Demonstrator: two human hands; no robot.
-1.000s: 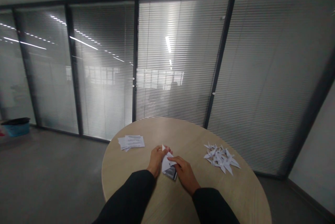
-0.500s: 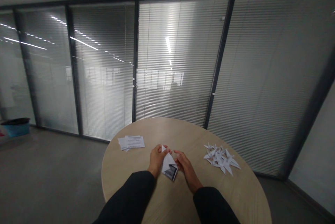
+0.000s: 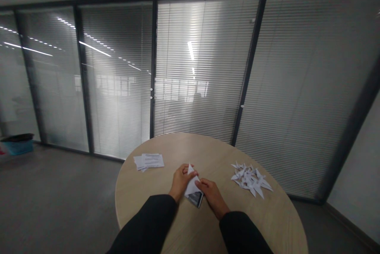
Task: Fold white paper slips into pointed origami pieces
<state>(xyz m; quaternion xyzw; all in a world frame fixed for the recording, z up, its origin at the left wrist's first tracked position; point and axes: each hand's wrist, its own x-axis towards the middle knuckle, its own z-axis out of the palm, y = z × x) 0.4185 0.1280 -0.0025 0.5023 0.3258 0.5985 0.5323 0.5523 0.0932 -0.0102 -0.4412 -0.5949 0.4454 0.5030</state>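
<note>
Between my hands is a folded piece of paper (image 3: 192,187), white on its upper part with a dark printed patch at its lower end and a pointed tip at the top. My left hand (image 3: 179,182) is closed on its left side, thumb across the white face. From the right, my right hand (image 3: 211,193) pinches the paper's edge, with the thumb on top. The fingers beneath the paper are hidden.
The round wooden table (image 3: 190,143) bears a small stack of printed paper sheets (image 3: 152,160) at left and a pile of folded white paper shapes (image 3: 251,179) at right. Glass partitions with blinds (image 3: 202,68) stand behind. A blue bucket (image 3: 18,145) sits on the floor far left.
My right hand has closed from beside the paper onto its right edge. The paper and my left hand have shifted slightly right, and the white flap now lies flatter.
</note>
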